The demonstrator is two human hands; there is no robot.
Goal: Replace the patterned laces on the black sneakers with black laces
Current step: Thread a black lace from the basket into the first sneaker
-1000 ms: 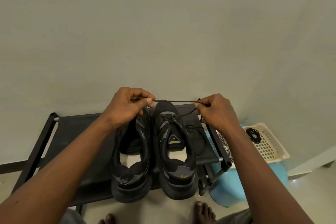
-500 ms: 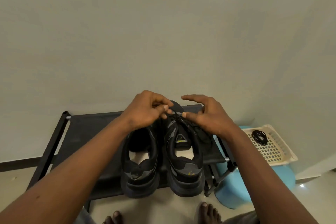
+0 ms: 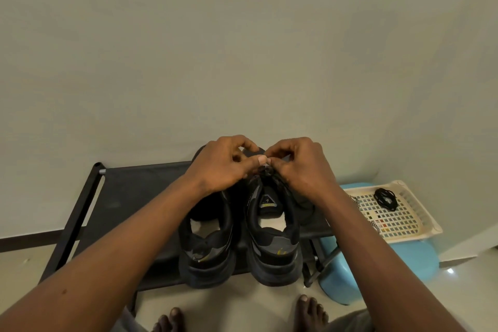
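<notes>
left grip point(image 3: 223, 167): fingers curled in, thumb and forefinger pinching the black lace point(image 3: 265, 171) over the top eyelets. Its fingertips meet the right grip's.
right grip point(image 3: 299, 167): same deal, curled tight and pinching that lace from the other side.
black lace: bunched in a small dark knot just under both grips. Honestly can't make out how it's threaded.
right sneaker point(image 3: 275, 250): directly below the grips, heel toward the person, tongue label showing.
left sneaker point(image 3: 207, 256): under the left grip's wrist, side by side with the right sneaker.
shoe rack point(image 3: 129, 197): black fabric shelf carrying both sneakers, stretching off left of the left grip.
basket point(image 3: 428, 226): cream plastic, well off to the right of the right grip, sitting on a blue stool point(image 3: 377, 272).
spare lace bundle point(image 3: 386, 198): black, coiled inside the basket at its far end.
patterned lace point(image 3: 376, 225): black-and-white, at the basket's left edge, just beside the right forearm.
</notes>
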